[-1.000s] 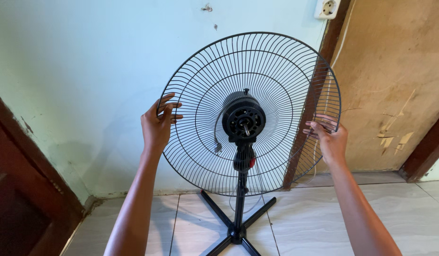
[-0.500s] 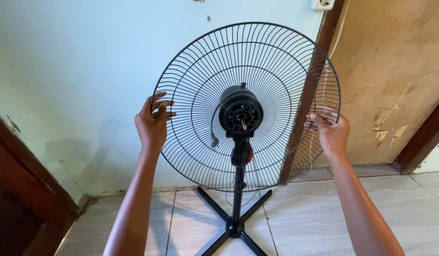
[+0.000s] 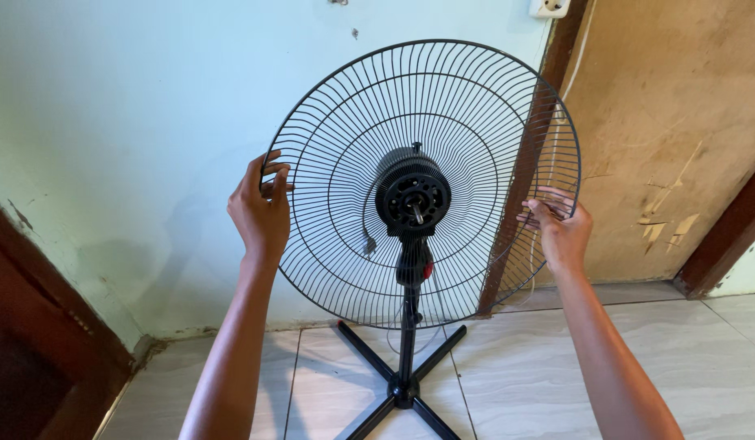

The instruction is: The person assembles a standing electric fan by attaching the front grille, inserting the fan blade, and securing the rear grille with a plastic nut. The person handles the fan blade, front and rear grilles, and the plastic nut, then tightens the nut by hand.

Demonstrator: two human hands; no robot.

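2 hands hold the rim of the black wire fan guard [image 3: 475,106], 1 on each side at about mid height. Our left hand [image 3: 259,210] has its grip closed on the left rim, fingers hooked through the wires. Our right hand [image 3: 561,228] is clamped on the right rim, fingertips curled round the outer ring.

The guard sits on the front of the motor housing [image 3: 412,194], whose bare shaft pokes out at the centre; no blade is on it. We judge that the step in hand is seating or turning this rear guard on the motor. The next move calls for both hands to act evenly, so the ring stays square to the shaft and does not twist on the thin wires.

The guard faces us, its flat disc upright and tipped slightly back. The stand pole [image 3: 407,342] gives the long axis, running straight down to the cross-shaped base [image 3: 398,387] on the tiled floor [image 3: 516,367], near the floor's far edge where it meets the pale green wall [image 3: 133,122]. A brown door [image 3: 662,138] stands behind the right rim.
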